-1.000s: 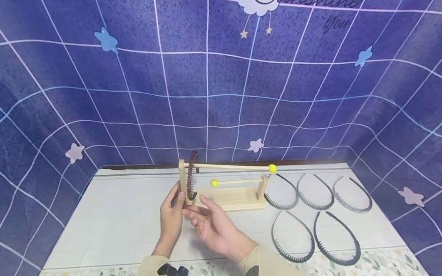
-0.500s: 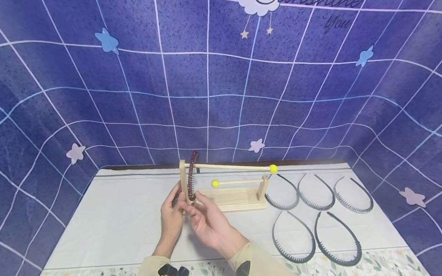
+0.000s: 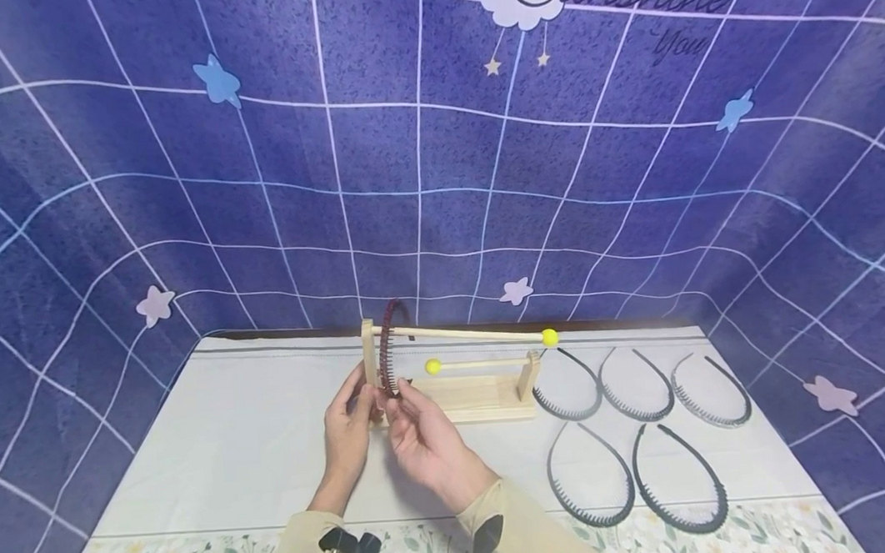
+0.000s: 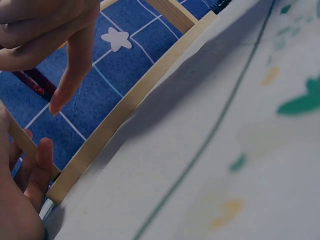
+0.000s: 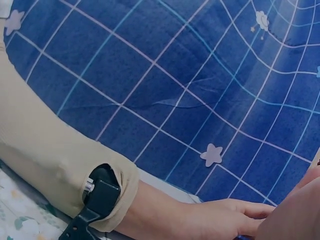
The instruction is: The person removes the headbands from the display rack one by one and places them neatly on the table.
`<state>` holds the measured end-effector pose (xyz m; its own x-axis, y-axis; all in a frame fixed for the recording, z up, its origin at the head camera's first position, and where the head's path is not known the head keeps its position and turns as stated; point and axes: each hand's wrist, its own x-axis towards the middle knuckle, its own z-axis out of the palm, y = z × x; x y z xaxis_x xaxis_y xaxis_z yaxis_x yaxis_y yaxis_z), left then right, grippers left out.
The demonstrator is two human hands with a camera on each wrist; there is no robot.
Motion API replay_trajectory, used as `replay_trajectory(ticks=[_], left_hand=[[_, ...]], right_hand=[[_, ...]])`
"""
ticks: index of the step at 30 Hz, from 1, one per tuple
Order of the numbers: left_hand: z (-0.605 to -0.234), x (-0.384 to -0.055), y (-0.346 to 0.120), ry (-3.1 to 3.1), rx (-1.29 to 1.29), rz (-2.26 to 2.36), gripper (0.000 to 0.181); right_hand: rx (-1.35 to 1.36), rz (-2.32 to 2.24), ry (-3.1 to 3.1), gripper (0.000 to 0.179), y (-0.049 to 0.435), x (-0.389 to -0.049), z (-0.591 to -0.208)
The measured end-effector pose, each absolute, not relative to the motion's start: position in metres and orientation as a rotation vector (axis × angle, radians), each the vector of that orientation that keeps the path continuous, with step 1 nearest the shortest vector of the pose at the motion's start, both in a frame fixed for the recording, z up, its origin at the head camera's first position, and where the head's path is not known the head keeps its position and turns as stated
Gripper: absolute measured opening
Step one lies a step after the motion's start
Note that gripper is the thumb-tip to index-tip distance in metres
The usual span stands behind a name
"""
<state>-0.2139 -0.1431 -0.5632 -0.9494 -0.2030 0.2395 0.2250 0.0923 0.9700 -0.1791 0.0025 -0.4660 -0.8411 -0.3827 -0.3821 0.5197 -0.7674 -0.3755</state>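
Observation:
A dark red toothed headband hangs over the upper rod of a wooden rack, close to the rack's left post. My right hand pinches the headband's near lower end between thumb and fingers. My left hand holds the base of the left post, thumb in front and fingers behind. In the left wrist view, the right hand is above the left hand, and part of the headband shows behind the fingers. The right wrist view shows the left hand partly hidden by the right hand.
Several dark headbands lie on the white cloth to the right, one near the front. Yellow balls cap the upper rod and the lower rod. A blue grid curtain stands behind the table.
My right hand has moved up to the headband's lower end and now pinches it. The headband has turned, so its far arm shows to the right. The left hand stays on the post.

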Motion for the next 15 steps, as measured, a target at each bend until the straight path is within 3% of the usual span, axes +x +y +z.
replay_trajectory(ticks=[15], left_hand=[[-0.5622, -0.2127, -0.1421, -2.033, -0.029, -1.936, 0.045]], right_hand=[[0.504, -2.656, 0.507, 0.016, 0.0043, -0.1777, -0.4615]])
